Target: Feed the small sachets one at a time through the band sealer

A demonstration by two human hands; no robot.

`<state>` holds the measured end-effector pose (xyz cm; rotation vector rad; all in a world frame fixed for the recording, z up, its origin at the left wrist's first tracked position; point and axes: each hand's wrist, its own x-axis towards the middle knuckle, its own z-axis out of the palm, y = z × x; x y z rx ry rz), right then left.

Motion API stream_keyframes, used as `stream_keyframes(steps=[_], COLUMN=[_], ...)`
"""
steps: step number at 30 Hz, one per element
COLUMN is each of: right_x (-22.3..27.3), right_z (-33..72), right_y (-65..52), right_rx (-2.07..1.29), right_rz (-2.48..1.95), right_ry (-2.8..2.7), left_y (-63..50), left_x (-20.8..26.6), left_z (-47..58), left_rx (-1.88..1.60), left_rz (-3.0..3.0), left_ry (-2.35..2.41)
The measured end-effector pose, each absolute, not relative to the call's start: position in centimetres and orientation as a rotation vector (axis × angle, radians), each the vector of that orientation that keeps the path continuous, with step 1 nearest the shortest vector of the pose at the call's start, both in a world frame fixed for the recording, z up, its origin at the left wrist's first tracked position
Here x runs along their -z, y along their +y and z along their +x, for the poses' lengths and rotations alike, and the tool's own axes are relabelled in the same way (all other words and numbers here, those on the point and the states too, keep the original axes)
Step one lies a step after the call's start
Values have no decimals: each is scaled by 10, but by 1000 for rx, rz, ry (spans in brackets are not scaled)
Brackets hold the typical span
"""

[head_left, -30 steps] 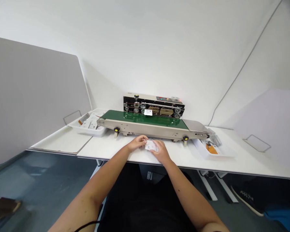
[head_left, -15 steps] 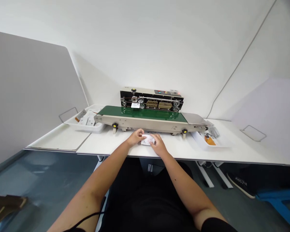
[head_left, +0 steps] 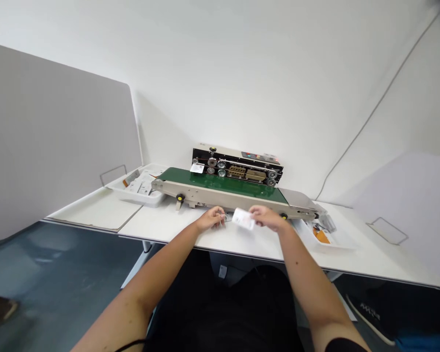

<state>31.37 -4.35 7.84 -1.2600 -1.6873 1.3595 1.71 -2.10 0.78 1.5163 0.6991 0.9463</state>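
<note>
In my right hand [head_left: 266,216] a small white printed packet [head_left: 243,219] is pinched by its right edge, slightly blurred and held above the white table [head_left: 154,222]. My left hand [head_left: 210,218] is just left of it, with fingers curled together low over the table. Whether something small is between those fingertips I cannot make out; a small printed piece [head_left: 227,216] shows right beside them. Behind both hands stands a band sealer [head_left: 238,166] with a green conveyor belt [head_left: 220,182]. Another white packet [head_left: 197,168] is at the left end of its rollers.
On the left, a white tray [head_left: 156,199] holds several white packets. A second white tray [head_left: 337,244] at the right has orange and clear pieces in it. Grey-white panels [head_left: 58,142] flank the table, and a dark shoe [head_left: 368,318] is visible below right.
My right hand has carried the white packet away from my left hand, to the right. The packet at the sealer has moved left along the rollers. The head view has tilted.
</note>
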Motion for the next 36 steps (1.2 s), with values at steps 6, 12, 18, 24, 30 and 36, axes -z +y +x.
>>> stream_keyframes(steps=[6, 12, 18, 24, 30, 36], right_x=[-129, -126, -132, -126, -122, -74], right_z=[409, 426, 395, 378, 354, 296], right_y=[24, 66, 87, 79, 38, -53], right_rx=[-598, -557, -786, -801, -417, 31], right_rz=[-1200, -1331, -1341, -1332, -1344, -1229], right_ry=[-725, -502, -634, -732, -871, -1311], left_y=[-21, -19, -56, -78, -5, 87], left_x=[-6, -3, -11, -87, -175, -185], left_z=[16, 16, 6, -85, -202, -273], left_rx=[-924, -920, -926, -1199, -1873, -1169], left_rz=[1547, 1564, 1693, 1951, 1763, 1908], left_ry=[702, 702, 674, 904, 1740, 2274])
